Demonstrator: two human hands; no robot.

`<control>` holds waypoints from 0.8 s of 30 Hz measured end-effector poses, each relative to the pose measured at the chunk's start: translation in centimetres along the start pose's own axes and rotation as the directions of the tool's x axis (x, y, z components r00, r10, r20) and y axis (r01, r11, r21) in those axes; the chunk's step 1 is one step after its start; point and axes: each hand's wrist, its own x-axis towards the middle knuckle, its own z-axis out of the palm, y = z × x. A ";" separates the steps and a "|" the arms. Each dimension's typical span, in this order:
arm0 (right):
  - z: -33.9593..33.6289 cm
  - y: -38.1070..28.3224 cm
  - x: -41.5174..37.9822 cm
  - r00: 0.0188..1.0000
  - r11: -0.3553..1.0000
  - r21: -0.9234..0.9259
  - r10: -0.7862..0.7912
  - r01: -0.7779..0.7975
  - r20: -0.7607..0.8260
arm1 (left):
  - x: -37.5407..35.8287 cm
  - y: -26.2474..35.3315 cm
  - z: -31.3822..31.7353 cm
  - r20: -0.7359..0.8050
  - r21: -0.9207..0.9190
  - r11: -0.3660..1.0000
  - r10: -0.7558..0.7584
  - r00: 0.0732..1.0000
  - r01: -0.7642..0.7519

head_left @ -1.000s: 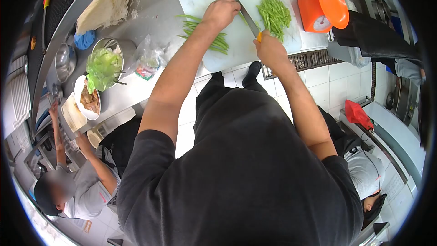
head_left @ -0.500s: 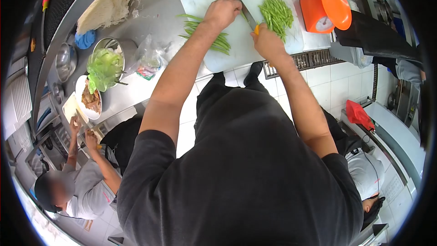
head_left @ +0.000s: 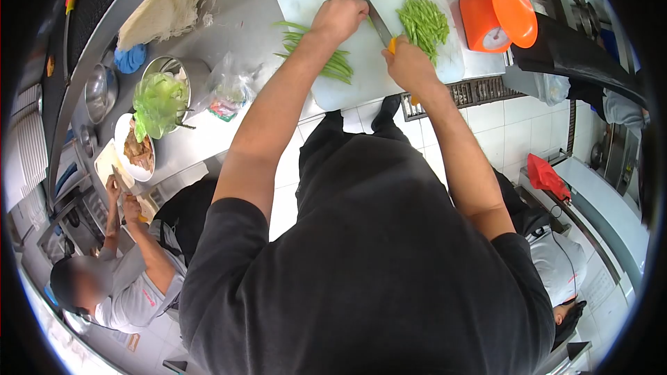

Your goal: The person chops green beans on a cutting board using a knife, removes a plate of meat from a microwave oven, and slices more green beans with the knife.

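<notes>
On a white cutting board [head_left: 379,90], my right hand [head_left: 415,68] grips the yellow handle of a kitchen knife [head_left: 374,14], its long blade slanting away to the upper left. My left hand [head_left: 340,18] is closed, fingertips curled against the left side of the blade. It pinches green beans there, mostly hidden under the fingers. Whole green beans [head_left: 335,68] lie on the board's left side, partly covered by my left wrist. To the right of the knife sits a pile of sliced green beans [head_left: 423,22].
An orange kitchen scale [head_left: 479,22] stands right of the board. Leftward on the steel counter are dry noodles [head_left: 161,10], a metal pot [head_left: 198,80] with lettuce [head_left: 158,103], a plastic bag [head_left: 229,90] and a white bowl [head_left: 142,172] of meat. At lower left a co-worker [head_left: 142,285] uses a knife.
My hands and the knife have barely moved, with the blade slightly shifted. The co-worker at left has moved one hand closer to the other, and their knife shows more clearly.
</notes>
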 end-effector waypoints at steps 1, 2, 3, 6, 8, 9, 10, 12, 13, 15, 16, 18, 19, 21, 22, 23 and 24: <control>0.1 -0.3 0.0 1.000 1.000 0.007 0.020 -0.020 -0.001 | 0.1 0.1 -0.1 0.005 -0.001 1.000 -0.006 1.000 0.006; 0.4 -0.1 0.3 1.000 1.000 0.025 0.015 -0.015 0.003 | 0.1 0.3 -0.2 0.009 -0.002 1.000 -0.010 1.000 0.010; 0.4 -0.1 0.8 1.000 0.999 0.044 0.010 -0.010 0.005 | 0.1 0.3 -0.2 0.008 0.002 1.000 -0.009 1.000 0.009; -0.6 -0.3 0.7 0.998 0.998 0.053 0.036 -0.039 0.048 | 0.1 0.4 0.0 0.012 0.013 1.000 -0.002 1.000 0.002; -1.5 -0.5 0.6 0.998 0.999 0.025 0.032 -0.033 0.050 | 0.4 0.2 0.1 0.009 0.019 1.000 -0.008 1.000 0.008; -1.3 -0.5 0.3 0.999 1.000 0.007 0.017 -0.017 0.041 | 0.2 0.1 0.1 0.010 0.014 1.000 -0.015 1.000 0.015; -1.2 -0.4 0.1 0.999 1.000 -0.010 0.001 -0.001 0.032 | 0.1 0.2 0.1 0.010 0.010 1.000 -0.022 1.000 0.022; 1.0 -0.1 1.1 1.000 1.000 0.024 0.006 -0.005 -0.015 | 0.2 0.2 0.0 0.003 0.001 1.000 -0.021 1.000 0.021; 1.5 -0.3 1.5 0.999 0.999 0.043 0.011 -0.009 -0.039 | 0.1 0.2 0.0 -0.001 -0.005 1.000 -0.016 1.000 0.016; 0.9 -0.3 2.5 0.999 0.995 0.089 0.035 -0.037 0.023 | 0.0 0.2 -0.2 -0.012 0.001 1.000 -0.002 1.000 0.002; 0.5 -0.3 2.4 0.997 0.992 0.112 0.051 -0.057 0.054 | -0.1 0.3 -0.2 -0.017 0.007 1.000 0.009 1.000 -0.009; 0.2 0.4 2.3 0.998 0.995 0.083 0.043 -0.047 0.048 | -0.1 1.0 0.1 -0.024 0.004 0.999 0.053 0.998 -0.053; -0.1 0.6 2.4 0.998 0.997 0.068 0.033 -0.036 0.046 | -0.6 1.3 0.5 -0.024 -0.003 0.997 0.079 0.997 -0.079; -0.2 1.1 1.8 0.998 0.996 0.084 0.030 -0.034 0.051 | -2.1 1.7 1.4 -0.045 -0.020 0.995 0.093 0.995 -0.094; -0.2 1.2 1.4 0.998 0.995 0.093 0.032 -0.037 0.053 | -2.8 2.1 1.8 -0.066 -0.031 0.996 0.087 0.994 -0.089; -0.2 1.3 1.1 0.999 0.997 0.076 0.028 -0.031 0.040 | -3.3 2.5 2.2 -0.087 -0.044 0.995 0.082 0.993 -0.086; -0.1 1.3 0.8 0.999 0.998 0.059 0.025 -0.027 0.027 | -3.8 2.8 2.2 -0.107 -0.086 0.994 0.054 0.993 -0.063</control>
